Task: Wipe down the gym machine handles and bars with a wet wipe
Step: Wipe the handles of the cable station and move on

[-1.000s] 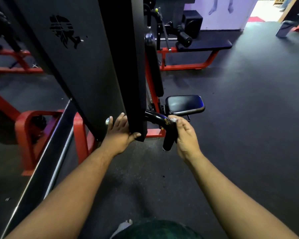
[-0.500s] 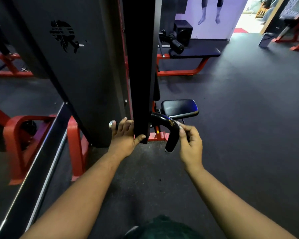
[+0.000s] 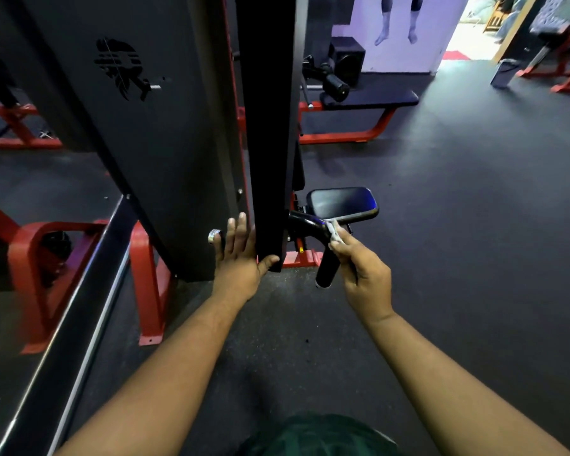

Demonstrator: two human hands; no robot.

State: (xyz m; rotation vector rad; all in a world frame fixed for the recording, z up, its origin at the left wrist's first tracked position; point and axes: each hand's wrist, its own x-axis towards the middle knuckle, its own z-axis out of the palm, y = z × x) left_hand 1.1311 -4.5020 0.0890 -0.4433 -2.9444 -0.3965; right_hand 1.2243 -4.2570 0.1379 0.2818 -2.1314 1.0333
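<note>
Wipe [image 3: 335,232] pinched in right hand [image 3: 364,274] fingers against the black handle [image 3: 324,255]; left hand [image 3: 241,258] fingers straight on the upright [image 3: 267,126].

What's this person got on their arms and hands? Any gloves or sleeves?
No gloves and no sleeves in view: both forearms are bare to the frame's edge. The left hand wears a chunky silver ring on one finger. The right hand shows no jewellery. A dark green garment shows below.

Right hand [image 3: 362,268] shifted from gripping the black handle [image 3: 323,245] to pinching the wipe [image 3: 335,232] against its upper bend.
</note>
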